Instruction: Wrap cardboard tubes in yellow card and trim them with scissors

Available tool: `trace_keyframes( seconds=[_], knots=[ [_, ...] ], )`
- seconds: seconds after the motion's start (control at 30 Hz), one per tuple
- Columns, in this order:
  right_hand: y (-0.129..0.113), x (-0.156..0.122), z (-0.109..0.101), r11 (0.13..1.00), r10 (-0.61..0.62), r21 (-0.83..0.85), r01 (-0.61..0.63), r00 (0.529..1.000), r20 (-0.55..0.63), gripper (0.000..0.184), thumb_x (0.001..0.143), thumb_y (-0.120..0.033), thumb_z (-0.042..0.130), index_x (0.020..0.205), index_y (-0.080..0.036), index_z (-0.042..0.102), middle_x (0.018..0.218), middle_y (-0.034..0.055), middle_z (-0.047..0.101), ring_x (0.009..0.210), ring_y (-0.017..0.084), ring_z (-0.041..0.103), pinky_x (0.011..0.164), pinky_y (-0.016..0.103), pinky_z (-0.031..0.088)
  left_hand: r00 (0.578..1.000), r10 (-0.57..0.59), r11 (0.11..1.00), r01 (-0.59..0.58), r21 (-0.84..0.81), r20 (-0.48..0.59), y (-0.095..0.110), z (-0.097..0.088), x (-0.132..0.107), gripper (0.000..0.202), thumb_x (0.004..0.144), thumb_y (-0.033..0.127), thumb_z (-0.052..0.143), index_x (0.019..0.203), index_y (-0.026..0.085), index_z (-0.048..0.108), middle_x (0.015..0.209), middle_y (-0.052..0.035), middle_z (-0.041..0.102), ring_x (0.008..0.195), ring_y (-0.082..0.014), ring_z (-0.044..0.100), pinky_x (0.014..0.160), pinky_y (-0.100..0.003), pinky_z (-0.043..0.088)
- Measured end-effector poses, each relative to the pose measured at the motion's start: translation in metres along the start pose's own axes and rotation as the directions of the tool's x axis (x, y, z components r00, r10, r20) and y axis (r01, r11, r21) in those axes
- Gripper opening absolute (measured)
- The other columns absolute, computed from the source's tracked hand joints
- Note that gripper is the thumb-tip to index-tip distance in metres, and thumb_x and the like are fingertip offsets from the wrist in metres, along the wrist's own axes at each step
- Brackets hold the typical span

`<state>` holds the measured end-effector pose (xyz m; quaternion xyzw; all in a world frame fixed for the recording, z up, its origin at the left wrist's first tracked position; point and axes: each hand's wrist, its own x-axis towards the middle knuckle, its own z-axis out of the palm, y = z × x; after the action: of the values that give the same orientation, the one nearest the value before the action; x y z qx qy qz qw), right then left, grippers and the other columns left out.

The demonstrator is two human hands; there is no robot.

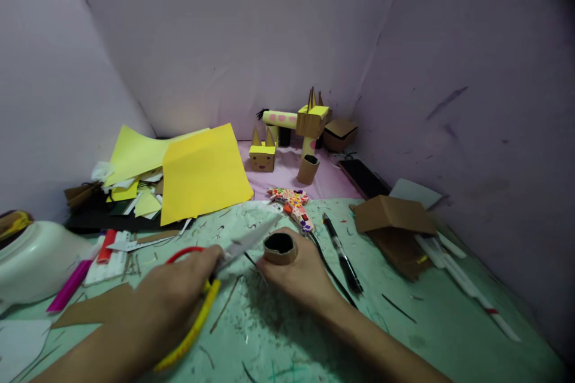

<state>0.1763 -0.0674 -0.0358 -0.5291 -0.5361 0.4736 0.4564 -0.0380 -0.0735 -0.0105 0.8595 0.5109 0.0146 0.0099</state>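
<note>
In the head view, the left hand (173, 281) is closed around the handles of a pair of scissors (249, 242); the loops are red and ribbed yellow, and the tapering metal blades are blurred, so whether they stand apart cannot be told. The blades point toward the right hand (299, 269), whose fingers grip a short, brown cardboard tube (281, 258), dark inside, its round open end facing up above the pale green, smudged tabletop (404, 344). Just beyond the tube lies a flower-patterned glue gun (296, 206) with a smooth black cable (330, 272). Farther back are a smooth yellow sheet (202, 176) and a boxy cardboard head (263, 158) with pointed ears; creased brown cardboard (395, 214) sits to the right.
</note>
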Motion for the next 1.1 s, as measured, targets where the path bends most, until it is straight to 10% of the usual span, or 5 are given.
trace_keyframes(
  seconds=[0.4, 0.57, 0.77, 0.93, 1.1],
  knots=[
    [-0.007, 0.001, -0.016, 0.966, -0.131, 0.251, 0.057, 0.949, 0.288, 0.053, 0.061, -0.026, 0.073, 0.11, -0.024, 0.053, 0.096, 0.0024, 0.054, 0.089, 0.022, 0.052, 0.079, 0.035, 0.039, 0.916, -0.382, 0.923, 0.384, 0.006, 0.123, -0.078, -0.006, 0.01, 0.053, 0.083, 0.032, 0.044, 0.133, 0.012, 0.048, 0.121, -0.0185, 0.065, 0.106, -0.0375, 0.062, 0.08, -0.045, 0.05],
    [-0.019, 0.004, -0.013, 0.985, -0.125, 0.13, 0.112, 0.987, 0.097, 0.045, 0.049, -0.021, 0.083, 0.087, -0.022, 0.058, 0.086, 0.0008, 0.058, 0.083, 0.021, 0.054, 0.073, 0.032, 0.041, 0.948, -0.209, 0.953, 0.142, -0.266, -0.241, -0.029, -0.011, 0.006, 0.045, 0.087, 0.036, 0.044, 0.127, 0.016, 0.05, 0.123, -0.0153, 0.062, 0.112, -0.0331, 0.058, 0.092, -0.047, 0.046],
    [-0.03, 0.001, -0.001, 0.968, -0.146, 0.219, 0.122, 0.984, 0.098, 0.046, 0.055, -0.022, 0.081, 0.093, -0.024, 0.054, 0.086, -0.0016, 0.058, 0.079, 0.019, 0.057, 0.07, 0.031, 0.047, 0.967, 0.056, 0.666, -0.221, -0.713, -0.248, 0.049, -0.012, 0.043, 0.052, 0.072, 0.017, 0.054, 0.122, 0.024, 0.049, 0.113, -0.0068, 0.065, 0.097, -0.0225, 0.063, 0.082, -0.036, 0.051],
    [-0.05, 0.039, -0.048, 0.975, -0.221, 0.044, 0.216, 0.953, 0.207, 0.05, 0.069, -0.043, 0.073, 0.111, -0.022, 0.055, 0.11, 0.0072, 0.063, 0.102, 0.025, 0.06, 0.086, 0.039, 0.048, 0.967, -0.07, 0.638, -0.147, -0.756, -0.246, 0.042, -0.024, 0.1, 0.035, 0.069, 0.029, 0.061, 0.102, 0.018, 0.058, 0.086, -0.0033, 0.067, 0.074, -0.0205, 0.061, 0.067, -0.033, 0.048],
    [-0.049, 0.121, -0.119, 0.879, -0.176, -0.477, 0.009, 0.935, -0.306, 0.068, 0.065, -0.02, 0.079, 0.126, -0.012, 0.05, 0.13, 0.0187, 0.053, 0.12, 0.032, 0.052, 0.099, 0.044, 0.041, 0.954, -0.219, 0.601, -0.035, -0.799, -0.207, 0.019, -0.034, 0.137, 0.035, 0.066, 0.032, 0.067, 0.095, 0.014, 0.056, 0.087, -0.0054, 0.065, 0.076, -0.0203, 0.059, 0.066, -0.032, 0.046]
  ],
)
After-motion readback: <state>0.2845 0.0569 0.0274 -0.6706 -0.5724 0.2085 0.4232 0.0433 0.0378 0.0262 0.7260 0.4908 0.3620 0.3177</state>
